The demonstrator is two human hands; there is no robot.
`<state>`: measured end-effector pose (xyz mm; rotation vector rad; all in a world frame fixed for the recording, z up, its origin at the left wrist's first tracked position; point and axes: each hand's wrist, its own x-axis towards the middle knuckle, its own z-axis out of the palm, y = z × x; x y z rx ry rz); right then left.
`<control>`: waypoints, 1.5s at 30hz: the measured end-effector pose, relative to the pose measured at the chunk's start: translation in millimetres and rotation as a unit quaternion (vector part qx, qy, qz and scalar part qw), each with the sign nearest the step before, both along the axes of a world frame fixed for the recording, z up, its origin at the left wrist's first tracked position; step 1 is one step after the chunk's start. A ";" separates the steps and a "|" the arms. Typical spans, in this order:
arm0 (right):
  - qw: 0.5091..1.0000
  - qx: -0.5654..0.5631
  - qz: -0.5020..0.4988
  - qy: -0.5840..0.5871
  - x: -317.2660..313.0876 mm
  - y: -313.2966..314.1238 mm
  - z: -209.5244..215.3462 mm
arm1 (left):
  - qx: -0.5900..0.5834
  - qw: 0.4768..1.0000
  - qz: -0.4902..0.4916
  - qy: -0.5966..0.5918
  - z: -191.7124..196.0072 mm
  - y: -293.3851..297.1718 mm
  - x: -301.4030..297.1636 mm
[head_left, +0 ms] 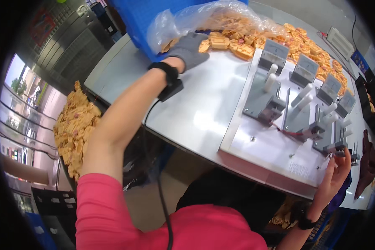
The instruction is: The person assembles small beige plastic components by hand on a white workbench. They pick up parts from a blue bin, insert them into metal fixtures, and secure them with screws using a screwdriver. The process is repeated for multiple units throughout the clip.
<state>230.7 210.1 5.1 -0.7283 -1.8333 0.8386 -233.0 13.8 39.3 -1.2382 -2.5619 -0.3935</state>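
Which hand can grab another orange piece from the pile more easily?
Likely the left hand: its grey glove already rests on the orange pieces. The right hand is at the white fixture board's near corner.

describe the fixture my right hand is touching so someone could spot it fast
Start at the white board on the metal table, which carries a row of grey lever fixtures. The right hand touches the last fixture, nearest the board's right corner; the others stand farther back toward the orange parts.

Glossy metal table (pixel 204 112), crinkled clear plastic bag (pixel 187 18).
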 end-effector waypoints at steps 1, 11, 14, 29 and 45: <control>1.000 0.002 0.001 0.002 -0.2 -1.2 0.7 | -0.032 0.999 0.027 -0.013 -8.8 23.0 -9.4; 1.000 -0.004 -0.026 -0.007 -2.9 -13.3 6.3 | -0.148 0.971 0.179 -0.052 -18.5 41.9 -11.3; 1.000 -0.019 -0.006 0.015 -4.7 -12.2 5.6 | -0.055 0.984 0.107 -0.134 -27.1 9.8 1.4; 0.989 0.003 0.135 0.062 -40.6 -72.7 27.5 | 0.516 0.312 -0.198 -0.773 -4.4 -98.6 156.3; 0.963 -0.097 0.246 0.059 -136.7 -93.2 20.9 | 0.570 0.388 0.023 -0.724 -14.8 -88.4 144.6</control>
